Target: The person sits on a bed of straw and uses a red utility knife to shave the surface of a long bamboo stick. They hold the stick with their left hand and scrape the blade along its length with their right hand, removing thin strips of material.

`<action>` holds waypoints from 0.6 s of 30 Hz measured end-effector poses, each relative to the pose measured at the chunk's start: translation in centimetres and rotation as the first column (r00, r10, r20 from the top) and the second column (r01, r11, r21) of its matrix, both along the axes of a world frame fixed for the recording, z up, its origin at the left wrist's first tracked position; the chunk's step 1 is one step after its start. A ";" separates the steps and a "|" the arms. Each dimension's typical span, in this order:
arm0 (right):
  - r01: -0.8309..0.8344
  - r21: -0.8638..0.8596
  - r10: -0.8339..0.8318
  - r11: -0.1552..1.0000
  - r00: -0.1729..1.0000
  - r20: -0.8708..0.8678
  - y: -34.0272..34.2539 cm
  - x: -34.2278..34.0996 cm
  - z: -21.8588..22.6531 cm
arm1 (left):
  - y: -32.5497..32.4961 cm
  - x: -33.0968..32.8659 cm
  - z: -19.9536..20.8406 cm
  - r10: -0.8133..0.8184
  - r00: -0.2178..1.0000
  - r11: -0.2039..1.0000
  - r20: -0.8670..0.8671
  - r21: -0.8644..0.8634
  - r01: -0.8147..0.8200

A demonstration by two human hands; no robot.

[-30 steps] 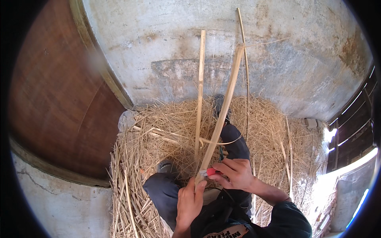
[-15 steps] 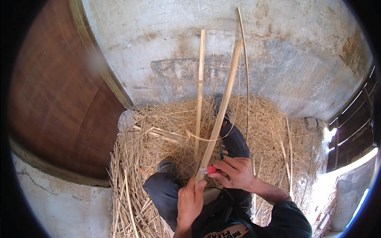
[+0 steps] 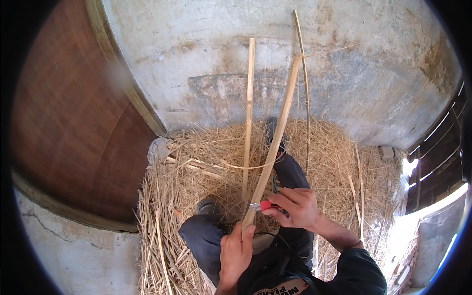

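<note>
Red knife [image 3: 268,205] on the wooden strip [image 3: 277,135]!

And here's the left hand [image 3: 236,250] gripping the strip's near end, thumb along the top, while the right hand [image 3: 295,209] wraps round the red handle, blade laid across the wood just beyond the left fingertips! The strip slants away, passing in front of the right leg [image 3: 294,174], its far end seen against the stained wall [image 3: 216,29]. Straw [image 3: 337,167] everywhere underfoot, a second strip [image 3: 249,98] to the left, a thin stick [image 3: 306,93] to the right!
</note>
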State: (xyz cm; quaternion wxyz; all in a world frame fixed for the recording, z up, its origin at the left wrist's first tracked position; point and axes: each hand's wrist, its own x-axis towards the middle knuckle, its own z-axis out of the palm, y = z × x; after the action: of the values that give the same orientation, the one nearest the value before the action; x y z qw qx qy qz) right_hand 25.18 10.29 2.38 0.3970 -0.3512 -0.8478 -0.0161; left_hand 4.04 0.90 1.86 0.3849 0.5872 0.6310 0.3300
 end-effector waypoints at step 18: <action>0.098 0.003 -0.098 0.995 0.995 -0.020 2.0 1.6 1.1 | -1.2 -0.5 -0.7 0.017 0.999 1.000 -0.038 0.014 -0.016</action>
State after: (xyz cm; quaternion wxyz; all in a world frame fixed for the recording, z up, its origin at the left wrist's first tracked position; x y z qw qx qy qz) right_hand 26.78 12.32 3.51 0.4046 -0.3917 -0.8256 -0.0338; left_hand 3.57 -0.32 1.20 0.3661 0.5909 0.6406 0.3262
